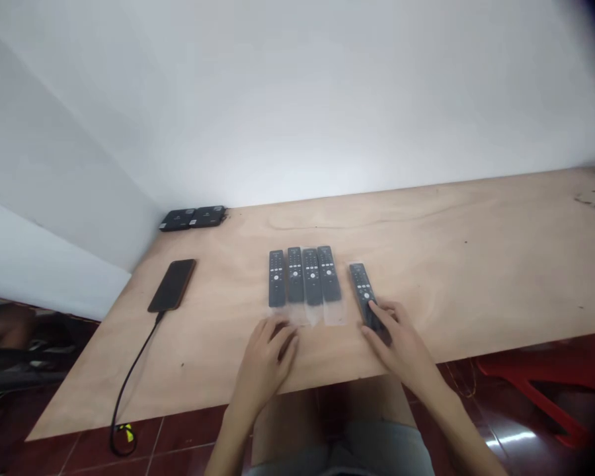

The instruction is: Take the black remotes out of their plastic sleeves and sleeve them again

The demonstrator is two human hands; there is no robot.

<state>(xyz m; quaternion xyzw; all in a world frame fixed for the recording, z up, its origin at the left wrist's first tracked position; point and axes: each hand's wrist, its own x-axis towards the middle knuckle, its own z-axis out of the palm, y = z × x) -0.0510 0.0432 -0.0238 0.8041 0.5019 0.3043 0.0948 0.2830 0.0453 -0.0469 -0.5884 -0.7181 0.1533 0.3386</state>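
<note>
Several dark remote controls (295, 275) lie side by side in a row at the middle of the table, with clear plastic sleeves (334, 313) reaching out below them. My left hand (270, 350) rests palm down just in front of the row, fingers loosely bent and apart, its fingertips at the edge of the plastic. To the right of the row, a separate remote control (361, 287) lies slightly tilted. My right hand (399, 337) grips the lower end of that remote, thumb at its near left side and fingers over its top and right; they hide part of it.
A phone (172, 285) with a black cable (135, 370) lies on the left of the wooden table (476, 277). Two flat black boxes (207, 216) sit in the far left corner by the wall. A red plastic chair (540, 390) stands beyond the front edge at right.
</note>
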